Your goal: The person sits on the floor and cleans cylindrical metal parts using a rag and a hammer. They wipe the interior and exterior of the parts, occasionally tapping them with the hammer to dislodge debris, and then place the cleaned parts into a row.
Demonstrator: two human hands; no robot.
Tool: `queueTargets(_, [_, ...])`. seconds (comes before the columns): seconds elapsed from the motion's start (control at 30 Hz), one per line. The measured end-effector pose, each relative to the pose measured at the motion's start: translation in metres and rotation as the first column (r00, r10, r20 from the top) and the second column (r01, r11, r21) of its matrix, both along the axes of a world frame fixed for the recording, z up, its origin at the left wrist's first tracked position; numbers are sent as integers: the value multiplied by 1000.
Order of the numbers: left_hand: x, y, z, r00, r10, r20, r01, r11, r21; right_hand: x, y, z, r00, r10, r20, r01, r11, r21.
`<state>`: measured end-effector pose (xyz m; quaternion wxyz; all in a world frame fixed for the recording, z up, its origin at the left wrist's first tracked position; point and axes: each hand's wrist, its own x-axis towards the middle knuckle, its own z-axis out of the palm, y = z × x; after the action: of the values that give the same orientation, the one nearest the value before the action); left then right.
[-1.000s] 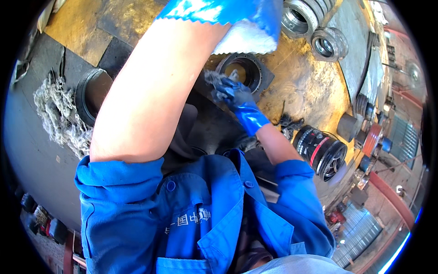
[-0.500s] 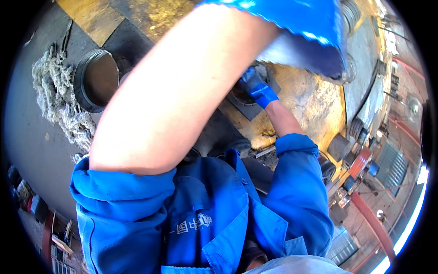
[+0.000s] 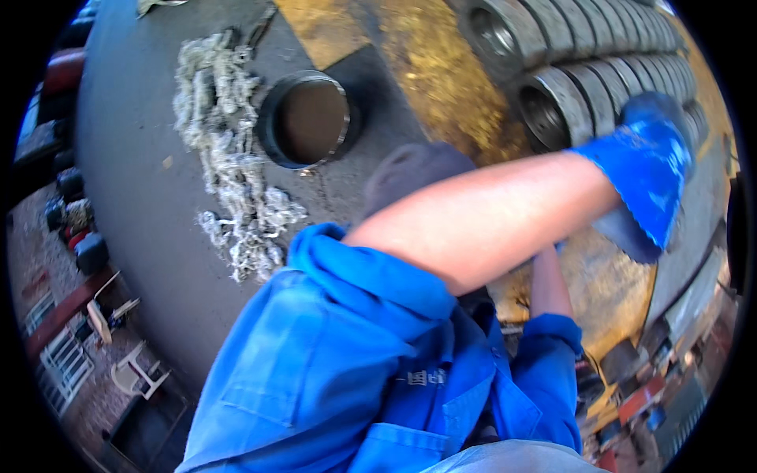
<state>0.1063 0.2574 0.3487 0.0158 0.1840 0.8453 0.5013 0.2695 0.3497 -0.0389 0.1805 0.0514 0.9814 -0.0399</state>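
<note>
My left hand (image 3: 645, 162), in a blue coated glove with a wide cuff, is stretched far to the right. It is beside two rows of thick metal rings (image 3: 556, 102); its fingers are blurred and turned away, so their grip does not show. Below it, my left forearm covers nearly all of my right hand. Only a sliver of blue glove (image 3: 559, 246) shows above the bare right wrist, and what that hand touches is hidden. A dark rounded shape (image 3: 410, 173) lies partly behind the left forearm.
To the left, an open round tin (image 3: 306, 122) of brownish liquid stands on the dark worktop (image 3: 150, 236), next to a heap of pale tangled yarn rags (image 3: 225, 150). Yellow, stained patches (image 3: 434, 71) cover part of the surface. Chairs (image 3: 140, 370) stand at the lower left.
The view has swung, bringing the rows of rings into sight. My left forearm has dropped from the top toward the right. My right glove and the square flanged part by it are now covered.
</note>
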Motion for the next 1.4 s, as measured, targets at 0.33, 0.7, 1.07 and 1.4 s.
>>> queueTargets(0.33, [-21, 21, -29, 992, 121, -27, -122, 991, -60, 2, 4, 14, 995, -98, 28, 98, 995, 8])
queueTargets(0.7, [14, -33, -3, 943, 315, -104, -272, 914, 301, 5, -2, 22, 993, -120, 11, 120, 992, -24])
queueTargets(1.07, [1, -20, -12, 987, -105, 121, 66, 955, 289, 30, 7, 18, 987, -162, 7, 162, 986, -45])
queueTargets(1.4, [-13, -45, 1, 972, -166, 166, 113, 950, 290, 38, -19, -11, 1000, -16, -17, 13, 990, -143])
